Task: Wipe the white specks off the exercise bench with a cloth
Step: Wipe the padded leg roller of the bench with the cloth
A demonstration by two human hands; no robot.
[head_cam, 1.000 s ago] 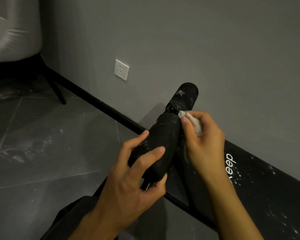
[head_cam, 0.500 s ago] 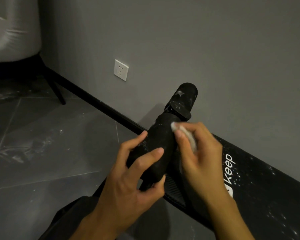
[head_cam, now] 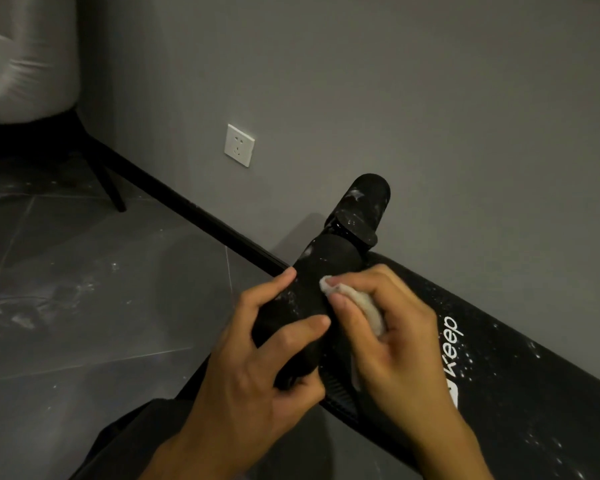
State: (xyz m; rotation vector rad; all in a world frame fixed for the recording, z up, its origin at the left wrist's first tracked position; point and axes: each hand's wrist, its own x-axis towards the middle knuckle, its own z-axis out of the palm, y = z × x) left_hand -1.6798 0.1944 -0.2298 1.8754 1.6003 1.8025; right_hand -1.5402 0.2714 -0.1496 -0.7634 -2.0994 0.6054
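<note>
A black exercise bench (head_cam: 520, 368) with white "Keep" lettering runs along the wall at the right, its pad dotted with white specks. At its near end two black foam rollers stick up; the nearer roller (head_cam: 329, 261) carries a few white specks. My left hand (head_cam: 257, 372) grips this roller's lower part, fingers and thumb curled round it. My right hand (head_cam: 392, 344) holds a small off-white cloth (head_cam: 357, 303) bunched in its fingers and presses it against the roller's right side. The farther roller (head_cam: 364, 202) shows white smears.
A grey wall with a white socket (head_cam: 239, 145) rises behind the bench, with a black skirting board (head_cam: 194, 213) at its foot. A chair (head_cam: 25, 57) with black legs stands at the far left. The dark tiled floor (head_cam: 84, 306) has white dust marks.
My right hand has slid the cloth down the nearer roller, from its top end toward my left hand's fingers. My left hand keeps its grip on the roller.
</note>
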